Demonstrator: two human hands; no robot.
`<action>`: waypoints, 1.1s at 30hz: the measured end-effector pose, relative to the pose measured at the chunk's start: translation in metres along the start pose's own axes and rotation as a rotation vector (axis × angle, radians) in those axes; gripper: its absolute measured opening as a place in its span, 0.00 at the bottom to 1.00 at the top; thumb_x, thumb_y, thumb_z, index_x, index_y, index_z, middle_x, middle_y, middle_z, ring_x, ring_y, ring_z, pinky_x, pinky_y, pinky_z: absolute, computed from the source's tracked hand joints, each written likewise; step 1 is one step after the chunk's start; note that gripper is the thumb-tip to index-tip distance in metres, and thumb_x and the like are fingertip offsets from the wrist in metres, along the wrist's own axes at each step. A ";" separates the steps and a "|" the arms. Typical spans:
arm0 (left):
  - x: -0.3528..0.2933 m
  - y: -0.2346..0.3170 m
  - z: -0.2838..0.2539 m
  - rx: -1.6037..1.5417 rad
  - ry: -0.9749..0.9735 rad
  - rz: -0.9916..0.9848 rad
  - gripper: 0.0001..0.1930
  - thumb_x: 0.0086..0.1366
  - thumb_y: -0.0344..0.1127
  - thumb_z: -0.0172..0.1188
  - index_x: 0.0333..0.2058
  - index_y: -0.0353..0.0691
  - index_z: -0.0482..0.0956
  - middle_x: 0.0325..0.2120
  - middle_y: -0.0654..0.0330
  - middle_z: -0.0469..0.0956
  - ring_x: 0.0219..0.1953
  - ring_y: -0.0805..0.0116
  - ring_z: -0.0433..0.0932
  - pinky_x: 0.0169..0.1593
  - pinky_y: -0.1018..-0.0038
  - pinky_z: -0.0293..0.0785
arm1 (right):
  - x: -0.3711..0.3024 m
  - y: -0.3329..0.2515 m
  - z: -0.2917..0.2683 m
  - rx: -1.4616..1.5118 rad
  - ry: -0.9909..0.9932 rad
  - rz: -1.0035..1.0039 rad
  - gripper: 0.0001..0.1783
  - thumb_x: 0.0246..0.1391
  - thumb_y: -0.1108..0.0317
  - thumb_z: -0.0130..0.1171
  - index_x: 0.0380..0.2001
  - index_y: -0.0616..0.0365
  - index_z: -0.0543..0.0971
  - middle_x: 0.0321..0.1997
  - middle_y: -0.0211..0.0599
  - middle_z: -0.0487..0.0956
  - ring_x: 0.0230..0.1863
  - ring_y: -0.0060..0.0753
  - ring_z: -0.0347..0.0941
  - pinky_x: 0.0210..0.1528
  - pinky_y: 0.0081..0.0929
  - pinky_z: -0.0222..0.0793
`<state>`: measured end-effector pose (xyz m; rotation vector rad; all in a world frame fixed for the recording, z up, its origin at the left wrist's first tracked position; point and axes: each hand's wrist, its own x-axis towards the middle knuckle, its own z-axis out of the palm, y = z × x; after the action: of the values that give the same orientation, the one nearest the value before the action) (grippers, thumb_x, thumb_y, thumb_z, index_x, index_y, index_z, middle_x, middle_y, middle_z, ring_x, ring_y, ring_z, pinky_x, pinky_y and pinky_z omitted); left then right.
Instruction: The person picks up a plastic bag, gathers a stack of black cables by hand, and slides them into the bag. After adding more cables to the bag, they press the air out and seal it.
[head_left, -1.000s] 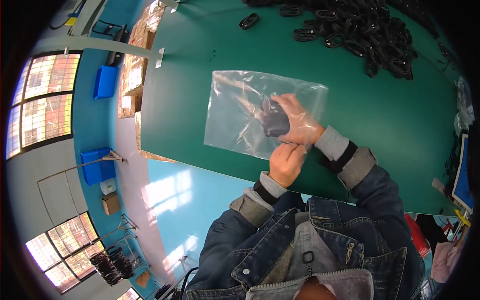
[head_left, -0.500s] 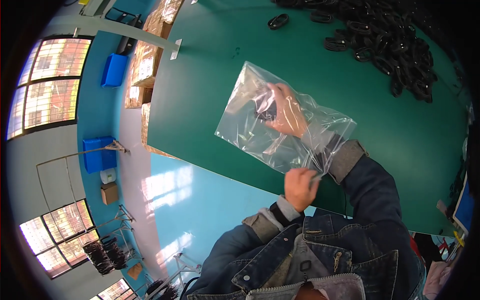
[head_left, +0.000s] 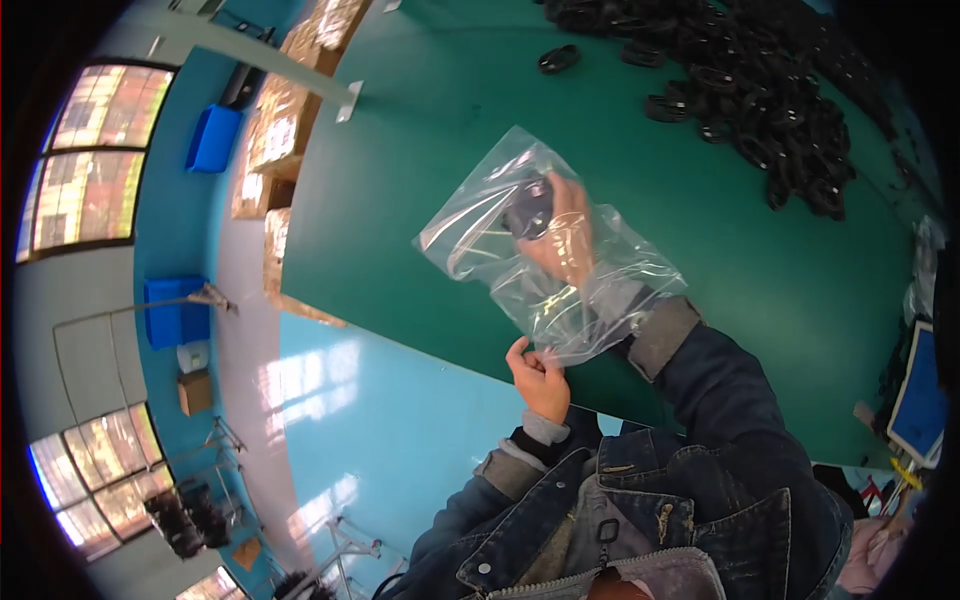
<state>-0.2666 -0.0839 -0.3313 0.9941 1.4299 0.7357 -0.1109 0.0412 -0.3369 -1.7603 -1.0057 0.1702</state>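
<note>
My right hand (head_left: 568, 245) reaches inside a large clear plastic bag (head_left: 462, 232). Its fingers are wrapped round a dark bundle (head_left: 528, 207), seen through the film, which looks like a coiled black cable. The bag's closed end stretches past my fingertips to the far left, while its mouth lies around my right wrist. At the near edge of that mouth my left hand (head_left: 542, 388) pinches the film, its index finger bent upward. Both hands are above the green table (head_left: 390, 190), close to its near edge.
A big heap of coiled black cables (head_left: 770, 100) covers the far right of the table. One single coil (head_left: 559, 59) lies apart, left of it. Wrapped cartons (head_left: 285, 125) stand past the left edge. A blue-faced panel (head_left: 918, 395) is at the right edge.
My right hand has turned slightly, and the bag has shifted left with its far end lifting and folding. My left hand has moved left along the bag's mouth. The whole view has shifted slightly.
</note>
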 end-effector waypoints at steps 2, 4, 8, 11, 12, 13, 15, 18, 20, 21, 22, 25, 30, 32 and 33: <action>-0.017 -0.006 0.016 0.223 -0.052 0.202 0.21 0.52 0.25 0.56 0.46 0.33 0.63 0.30 0.59 0.67 0.28 0.72 0.66 0.32 0.77 0.65 | 0.011 0.000 -0.016 0.709 -0.071 0.294 0.38 0.27 0.65 0.70 0.47 0.59 0.66 0.42 0.49 0.69 0.46 0.46 0.67 0.46 0.42 0.65; -0.033 -0.018 -0.001 0.634 -0.133 0.727 0.20 0.51 0.25 0.53 0.45 0.34 0.66 0.29 0.53 0.68 0.25 0.61 0.67 0.32 0.72 0.67 | 0.006 0.006 0.012 0.291 -0.023 0.140 0.28 0.37 0.66 0.61 0.45 0.61 0.67 0.42 0.49 0.70 0.47 0.48 0.67 0.48 0.44 0.64; -0.037 -0.016 0.011 0.375 -0.021 0.572 0.11 0.56 0.32 0.53 0.36 0.32 0.66 0.21 0.57 0.62 0.20 0.68 0.62 0.23 0.73 0.59 | 0.005 0.010 0.077 -0.037 -0.047 -0.015 0.36 0.40 0.73 0.54 0.56 0.70 0.57 0.55 0.60 0.60 0.58 0.59 0.56 0.62 0.45 0.51; -0.035 -0.016 0.012 0.511 -0.178 0.575 0.12 0.57 0.34 0.53 0.33 0.33 0.63 0.18 0.59 0.58 0.19 0.71 0.59 0.22 0.74 0.58 | 0.012 0.006 0.024 0.025 -0.042 0.037 0.36 0.39 0.72 0.55 0.55 0.70 0.58 0.54 0.59 0.60 0.57 0.56 0.57 0.60 0.41 0.53; -0.038 -0.026 0.018 0.495 -0.227 0.581 0.12 0.57 0.34 0.53 0.33 0.33 0.63 0.18 0.59 0.58 0.19 0.71 0.59 0.22 0.74 0.58 | 0.010 0.008 0.020 -0.119 0.028 0.012 0.38 0.38 0.70 0.57 0.55 0.69 0.58 0.53 0.59 0.60 0.57 0.55 0.57 0.60 0.40 0.53; -0.035 -0.039 0.009 0.494 -0.258 0.574 0.12 0.57 0.34 0.53 0.33 0.33 0.62 0.18 0.60 0.58 0.19 0.71 0.58 0.22 0.74 0.58 | 0.008 0.009 0.017 -0.255 0.089 -0.011 0.40 0.36 0.68 0.59 0.55 0.69 0.58 0.53 0.59 0.60 0.57 0.54 0.57 0.59 0.39 0.54; -0.020 -0.060 -0.010 0.510 -0.282 0.561 0.12 0.57 0.35 0.54 0.32 0.34 0.62 0.18 0.60 0.58 0.19 0.72 0.58 0.22 0.74 0.59 | 0.008 0.011 0.015 -0.388 0.152 -0.025 0.42 0.35 0.66 0.61 0.55 0.69 0.58 0.53 0.59 0.60 0.57 0.53 0.58 0.59 0.38 0.54; -0.004 -0.091 -0.039 0.546 -0.288 0.522 0.13 0.57 0.35 0.55 0.32 0.34 0.61 0.18 0.61 0.58 0.19 0.73 0.58 0.22 0.74 0.59 | 0.004 -0.001 0.005 -0.501 0.026 0.068 0.49 0.30 0.57 0.66 0.55 0.70 0.58 0.55 0.57 0.59 0.57 0.51 0.58 0.58 0.37 0.54; 0.008 -0.106 -0.051 0.560 -0.298 0.506 0.13 0.57 0.35 0.55 0.31 0.34 0.61 0.18 0.61 0.57 0.20 0.73 0.58 0.22 0.74 0.59 | 0.004 0.001 0.004 -0.482 0.014 0.089 0.50 0.30 0.55 0.67 0.55 0.70 0.57 0.55 0.58 0.58 0.58 0.52 0.57 0.59 0.38 0.53; 0.014 -0.111 -0.058 0.563 -0.326 0.495 0.13 0.57 0.35 0.55 0.31 0.34 0.61 0.18 0.61 0.58 0.20 0.74 0.58 0.22 0.75 0.59 | 0.005 -0.001 0.005 -0.451 0.000 0.095 0.52 0.30 0.53 0.67 0.56 0.70 0.57 0.56 0.58 0.57 0.58 0.53 0.56 0.60 0.38 0.52; 0.018 -0.111 -0.058 0.563 -0.349 0.484 0.14 0.56 0.35 0.55 0.31 0.34 0.61 0.18 0.61 0.59 0.20 0.74 0.59 0.22 0.75 0.59 | 0.007 -0.001 0.006 -0.418 -0.015 0.096 0.53 0.29 0.52 0.67 0.57 0.70 0.56 0.57 0.59 0.57 0.59 0.54 0.56 0.60 0.39 0.51; 0.018 -0.101 -0.051 0.529 -0.373 0.466 0.14 0.57 0.35 0.56 0.31 0.34 0.61 0.17 0.61 0.60 0.20 0.75 0.60 0.22 0.76 0.60 | 0.008 0.000 0.007 -0.327 -0.001 0.092 0.56 0.29 0.50 0.67 0.58 0.72 0.54 0.59 0.62 0.54 0.61 0.56 0.53 0.62 0.41 0.48; 0.017 -0.083 -0.041 0.442 -0.414 0.479 0.14 0.57 0.36 0.56 0.30 0.34 0.61 0.16 0.61 0.63 0.18 0.75 0.64 0.21 0.77 0.61 | 0.010 0.002 0.012 -0.286 -0.035 0.090 0.61 0.29 0.45 0.67 0.59 0.74 0.49 0.62 0.66 0.49 0.64 0.59 0.48 0.65 0.43 0.44; 0.020 -0.083 -0.042 0.432 -0.433 0.489 0.14 0.57 0.36 0.56 0.29 0.34 0.61 0.16 0.61 0.64 0.18 0.75 0.65 0.20 0.77 0.62 | 0.009 0.000 0.005 -0.293 -0.063 0.084 0.62 0.30 0.45 0.67 0.59 0.74 0.49 0.62 0.67 0.48 0.65 0.60 0.47 0.65 0.43 0.43; 0.021 -0.085 -0.042 0.417 -0.432 0.478 0.14 0.57 0.36 0.57 0.29 0.34 0.61 0.16 0.61 0.64 0.17 0.75 0.66 0.20 0.77 0.62 | 0.008 -0.002 0.000 -0.299 -0.090 0.079 0.62 0.30 0.44 0.66 0.60 0.74 0.48 0.63 0.67 0.47 0.65 0.60 0.45 0.66 0.43 0.43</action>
<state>-0.3202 -0.0980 -0.4111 1.7416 0.9862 0.5163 -0.1067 0.0469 -0.3326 -2.0816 -1.0694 0.1559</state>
